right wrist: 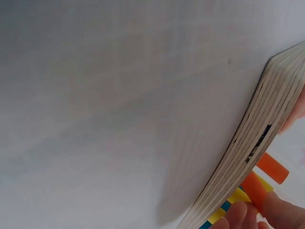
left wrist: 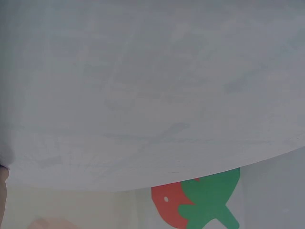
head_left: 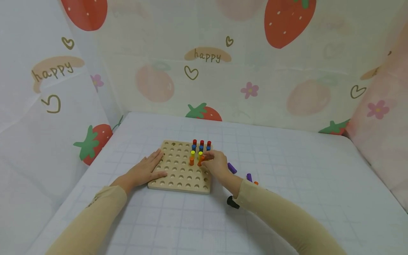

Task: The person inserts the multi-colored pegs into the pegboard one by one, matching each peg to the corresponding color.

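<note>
In the head view, a wooden board (head_left: 178, 179) with lots of round holes lies on the tabletop (head_left: 271, 152). The left hand (head_left: 142, 171) rests on the board's left side with straight fingers, and its grip holds nothing. The right hand (head_left: 217, 164) has a tight, pinching grip on an orange peg (head_left: 200, 163), tilted over the board; I can't tell if its end is in a hole. Another orange peg (head_left: 191, 161) stands just left of it. Behind are yellow pegs (head_left: 192, 152), then blue pegs (head_left: 201, 147), then red pegs (head_left: 202, 142). Purple pegs (head_left: 232, 168) lie near the right arm.

The left wrist view shows mostly tabletop and a strawberry picture (left wrist: 205, 200).

In the right wrist view, fingers and thumb pinch the orange peg beside the board's stripy edge.
</note>
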Action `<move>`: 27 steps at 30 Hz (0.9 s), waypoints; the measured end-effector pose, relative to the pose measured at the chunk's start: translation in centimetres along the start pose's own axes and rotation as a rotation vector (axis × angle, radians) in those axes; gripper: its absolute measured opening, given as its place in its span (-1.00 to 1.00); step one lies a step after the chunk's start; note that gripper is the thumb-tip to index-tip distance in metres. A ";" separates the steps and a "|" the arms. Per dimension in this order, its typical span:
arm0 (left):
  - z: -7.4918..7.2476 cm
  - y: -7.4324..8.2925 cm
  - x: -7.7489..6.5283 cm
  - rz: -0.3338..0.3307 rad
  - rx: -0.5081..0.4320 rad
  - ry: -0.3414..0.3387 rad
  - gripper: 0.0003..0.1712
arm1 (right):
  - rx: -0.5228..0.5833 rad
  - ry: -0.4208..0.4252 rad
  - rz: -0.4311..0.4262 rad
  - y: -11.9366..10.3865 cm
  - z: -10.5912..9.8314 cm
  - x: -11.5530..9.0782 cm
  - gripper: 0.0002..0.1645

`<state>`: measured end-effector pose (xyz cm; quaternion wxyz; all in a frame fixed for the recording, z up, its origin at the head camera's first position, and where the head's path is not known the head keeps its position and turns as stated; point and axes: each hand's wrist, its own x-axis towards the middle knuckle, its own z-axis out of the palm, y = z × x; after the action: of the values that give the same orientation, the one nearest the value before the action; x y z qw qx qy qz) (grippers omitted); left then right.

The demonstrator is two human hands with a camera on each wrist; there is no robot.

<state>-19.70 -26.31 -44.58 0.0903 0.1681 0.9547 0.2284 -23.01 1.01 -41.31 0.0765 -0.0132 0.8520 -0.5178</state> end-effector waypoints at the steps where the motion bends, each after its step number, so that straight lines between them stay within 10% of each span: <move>1: 0.0 0.0 0.0 -0.001 0.000 0.000 0.06 | 0.008 -0.005 0.003 0.0 0.0 0.0 -0.65; 27: 0.0 0.1 0.1 0.000 0.006 -0.003 0.06 | -0.244 -0.047 -0.124 2.5 -10.8 -2.0 -0.70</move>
<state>-19.72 -26.17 -44.55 0.0912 0.1686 0.9552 0.2254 -22.43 11.85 -38.37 0.0621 -0.0872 0.9040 -0.4138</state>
